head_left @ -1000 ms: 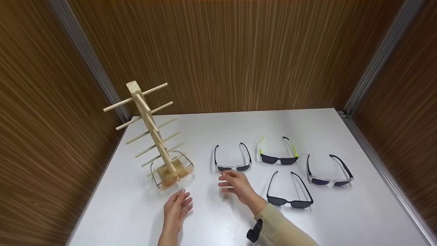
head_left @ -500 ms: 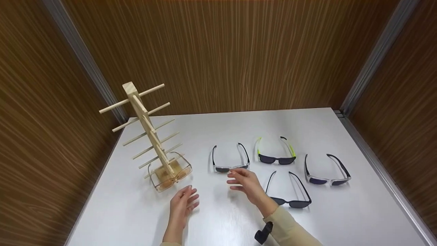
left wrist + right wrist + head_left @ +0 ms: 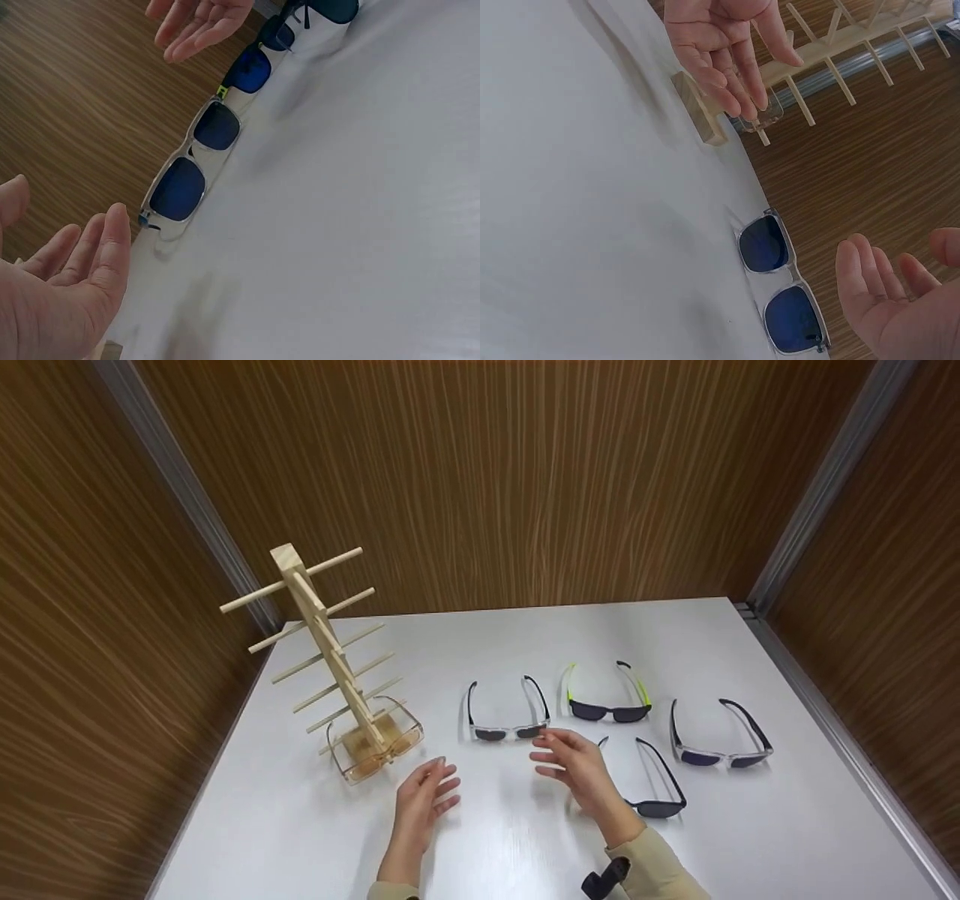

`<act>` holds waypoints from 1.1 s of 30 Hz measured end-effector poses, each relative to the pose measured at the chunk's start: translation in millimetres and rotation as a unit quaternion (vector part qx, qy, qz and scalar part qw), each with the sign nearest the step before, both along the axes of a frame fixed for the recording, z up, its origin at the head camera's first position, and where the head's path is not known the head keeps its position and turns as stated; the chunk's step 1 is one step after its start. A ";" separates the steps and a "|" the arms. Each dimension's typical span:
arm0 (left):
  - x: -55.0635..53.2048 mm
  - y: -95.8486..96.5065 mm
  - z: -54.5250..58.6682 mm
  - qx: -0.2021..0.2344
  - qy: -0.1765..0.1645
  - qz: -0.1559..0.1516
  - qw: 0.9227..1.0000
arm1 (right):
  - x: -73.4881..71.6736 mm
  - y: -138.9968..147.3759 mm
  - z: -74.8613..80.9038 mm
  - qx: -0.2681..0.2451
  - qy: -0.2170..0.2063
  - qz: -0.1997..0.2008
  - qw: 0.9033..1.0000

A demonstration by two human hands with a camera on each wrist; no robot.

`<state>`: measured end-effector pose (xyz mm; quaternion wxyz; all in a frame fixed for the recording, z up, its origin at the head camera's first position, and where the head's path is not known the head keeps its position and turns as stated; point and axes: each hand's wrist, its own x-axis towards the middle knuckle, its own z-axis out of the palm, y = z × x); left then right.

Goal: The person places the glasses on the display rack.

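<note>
The right hand (image 3: 581,769) and its wrist hide one lens of the black sunglasses (image 3: 660,809), and both sleeves are cut off below. I can't tell what bears the amber glasses (image 3: 406,742), low around the post of the wooden stand (image 3: 326,637). The left hand (image 3: 424,802) is nearest them; both hands are free, fingers loosely bent. Clear-framed sunglasses (image 3: 491,734) lie on the bench (image 3: 450,645) just beyond the right fingertips, with yellow-armed sunglasses (image 3: 589,710) and another clear pair (image 3: 701,759) farther right.

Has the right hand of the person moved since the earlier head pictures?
Yes, to the right: in the head view, the right hand is now farther from the wooden rack than one second ago.
</note>
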<state>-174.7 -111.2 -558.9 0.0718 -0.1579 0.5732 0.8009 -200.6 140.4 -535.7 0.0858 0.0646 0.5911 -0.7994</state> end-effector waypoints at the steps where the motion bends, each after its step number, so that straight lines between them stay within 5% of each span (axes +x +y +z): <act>1: -0.5 2.1 0.6 0.000 0.002 -0.001 1.000 | 0.1 2.1 0.0 -0.004 0.000 -0.005 1.000; 33: -9.4 51.7 -2.4 -0.001 0.023 -0.053 0.998 | 11.2 72.1 -7.2 -0.016 -0.040 -0.088 0.995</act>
